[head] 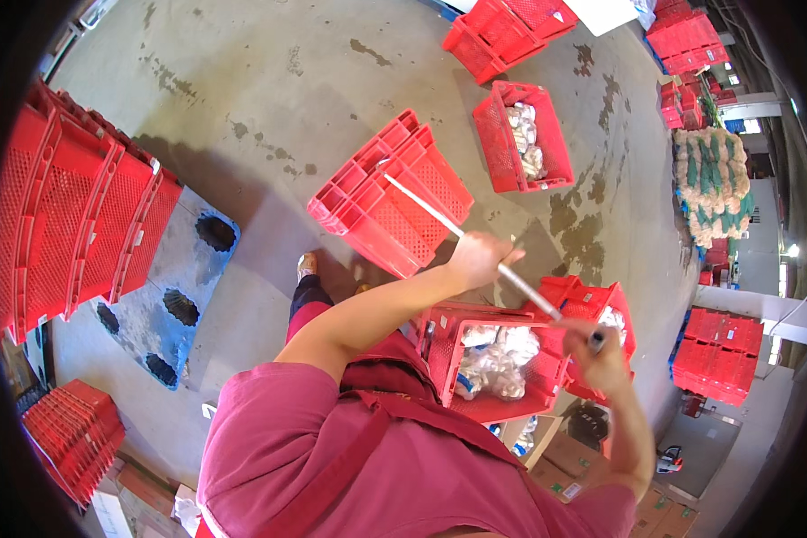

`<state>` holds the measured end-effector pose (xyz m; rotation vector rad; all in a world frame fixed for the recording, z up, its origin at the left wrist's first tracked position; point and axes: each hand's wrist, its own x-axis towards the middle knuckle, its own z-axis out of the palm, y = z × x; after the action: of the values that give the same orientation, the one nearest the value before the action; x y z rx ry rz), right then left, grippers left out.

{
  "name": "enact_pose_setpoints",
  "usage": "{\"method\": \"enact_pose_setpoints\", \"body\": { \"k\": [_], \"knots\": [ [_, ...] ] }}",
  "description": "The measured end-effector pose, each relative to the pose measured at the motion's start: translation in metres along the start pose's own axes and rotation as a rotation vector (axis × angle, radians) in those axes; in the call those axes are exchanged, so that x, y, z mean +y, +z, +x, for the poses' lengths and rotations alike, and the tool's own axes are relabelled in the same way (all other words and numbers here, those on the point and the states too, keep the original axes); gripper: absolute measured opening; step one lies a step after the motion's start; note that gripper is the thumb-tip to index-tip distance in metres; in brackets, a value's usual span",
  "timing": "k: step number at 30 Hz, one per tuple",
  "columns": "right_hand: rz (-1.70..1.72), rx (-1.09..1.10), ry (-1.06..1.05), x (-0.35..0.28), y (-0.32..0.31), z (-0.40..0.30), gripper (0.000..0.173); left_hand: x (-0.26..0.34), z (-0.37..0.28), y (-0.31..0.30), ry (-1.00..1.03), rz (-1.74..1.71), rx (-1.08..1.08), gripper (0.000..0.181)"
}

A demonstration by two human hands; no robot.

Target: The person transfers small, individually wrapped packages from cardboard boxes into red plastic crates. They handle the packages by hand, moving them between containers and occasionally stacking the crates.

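Observation:
Both my hands are on a long pale metal rod (pixel 422 202) with a bent tip. My left hand (pixel 482 261) grips it partway along. My right hand (pixel 597 356), a little blurred, is closed around its near end. The rod's far tip meets the rim area of a tilted stack of nested red plastic crates (pixel 403 195) on the floor before me; I cannot tell whether it is hooked in. Beside my waist, below the rod, a red crate (pixel 437 356) holds clear bags of whitish items (pixel 501 360).
Another bag-filled red crate (pixel 491 144) stands farther off. At left, tall stacked red crates (pixel 87 208) rest on a blue plastic pallet (pixel 205 276) with holes. Cardboard boxes (pixel 565 457) lie behind my right side. A pallet of netted sacks (pixel 711 181) stands at far right. Wet patches mark the concrete floor (pixel 269 81).

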<state>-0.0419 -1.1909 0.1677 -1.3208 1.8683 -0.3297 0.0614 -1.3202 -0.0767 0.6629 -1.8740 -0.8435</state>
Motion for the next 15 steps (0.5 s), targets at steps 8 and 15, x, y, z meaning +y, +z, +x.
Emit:
{"method": "enact_pose_setpoints", "body": {
  "k": [8,15],
  "knots": [
    [-0.253,-0.281,0.111,-0.262,-0.048,0.203,0.023,-0.057,0.124,-0.116,-0.471,-0.072,0.367,0.043],
    [-0.400,-0.179,-0.227,-0.291,-0.010,0.258,0.017,-0.100,0.132,-0.141,-0.463,-0.185,0.508,0.038]
  ]
}}
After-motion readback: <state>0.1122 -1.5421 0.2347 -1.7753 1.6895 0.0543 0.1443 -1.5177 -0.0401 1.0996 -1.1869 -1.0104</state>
